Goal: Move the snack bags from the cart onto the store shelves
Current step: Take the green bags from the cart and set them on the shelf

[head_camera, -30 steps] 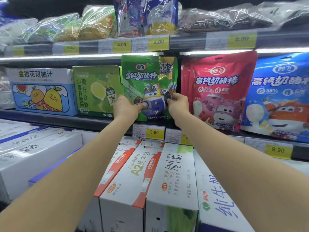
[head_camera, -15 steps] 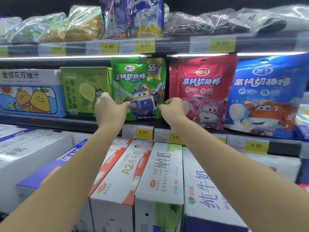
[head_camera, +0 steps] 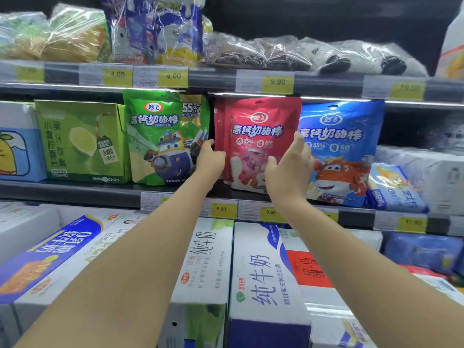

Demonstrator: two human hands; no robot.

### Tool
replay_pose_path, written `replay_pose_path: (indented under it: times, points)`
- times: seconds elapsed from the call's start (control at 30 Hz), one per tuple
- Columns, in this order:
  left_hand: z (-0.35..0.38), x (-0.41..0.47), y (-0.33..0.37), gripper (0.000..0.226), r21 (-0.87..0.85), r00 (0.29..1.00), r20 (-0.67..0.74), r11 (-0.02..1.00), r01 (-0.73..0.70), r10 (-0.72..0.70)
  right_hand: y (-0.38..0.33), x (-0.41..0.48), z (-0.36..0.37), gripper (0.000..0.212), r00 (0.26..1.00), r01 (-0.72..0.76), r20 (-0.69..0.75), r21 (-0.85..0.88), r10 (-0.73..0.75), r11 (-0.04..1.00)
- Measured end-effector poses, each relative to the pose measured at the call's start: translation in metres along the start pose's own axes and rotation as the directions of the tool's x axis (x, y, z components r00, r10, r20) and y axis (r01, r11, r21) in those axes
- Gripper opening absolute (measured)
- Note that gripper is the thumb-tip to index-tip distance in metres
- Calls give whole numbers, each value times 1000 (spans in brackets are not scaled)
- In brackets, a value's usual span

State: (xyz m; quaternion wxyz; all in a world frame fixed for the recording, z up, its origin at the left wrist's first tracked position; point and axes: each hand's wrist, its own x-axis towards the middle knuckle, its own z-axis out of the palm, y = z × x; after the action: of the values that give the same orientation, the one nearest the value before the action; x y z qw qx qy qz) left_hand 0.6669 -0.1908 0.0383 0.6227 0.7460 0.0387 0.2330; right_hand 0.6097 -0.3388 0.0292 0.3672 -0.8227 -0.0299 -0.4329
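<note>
I read a dark shelving unit across the view. The upper shelf rail (head_camera: 216,76) runs at 12 o'clock, with a white light strip (head_camera: 62,84) just beneath. The middle shelf rail (head_camera: 75,194) crosses from 9 to 3 o'clock. Both rails carry yellow price labels (head_camera: 276,82). The back panel (head_camera: 326,18) at 1 o'clock is dark.

The glossy red plastic snack pouch (head_camera: 261,136) carries white lettering and a pink cartoon plane. Left of it, a green plastic pouch (head_camera: 160,136) shows a navy-blue plane; right of it, a blue plastic pouch (head_camera: 344,146) shows an orange-red one. Below it, yellow paper price tags (head_camera: 221,209) line the dark metal shelf edge (head_camera: 75,194).
</note>
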Motion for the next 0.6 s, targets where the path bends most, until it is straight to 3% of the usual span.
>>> replay_pose_path:
  times: [0.27, 0.47, 0.6]
  points:
    - [10, -7, 4, 31, 147, 986, -98, 982, -121, 136, 11, 18, -3, 44, 999, -26, 34, 93, 23, 995]
    - [1, -29, 3, 30, 198, 959, -113, 952, -233, 258, 13, 29, 3, 69, 990, -71, 131, 146, 52, 987]
    - [-9, -37, 2, 48, 147, 959, -91, 956, -252, 267, 10, 32, 7, 85, 966, -185, 220, 213, 137, 959]
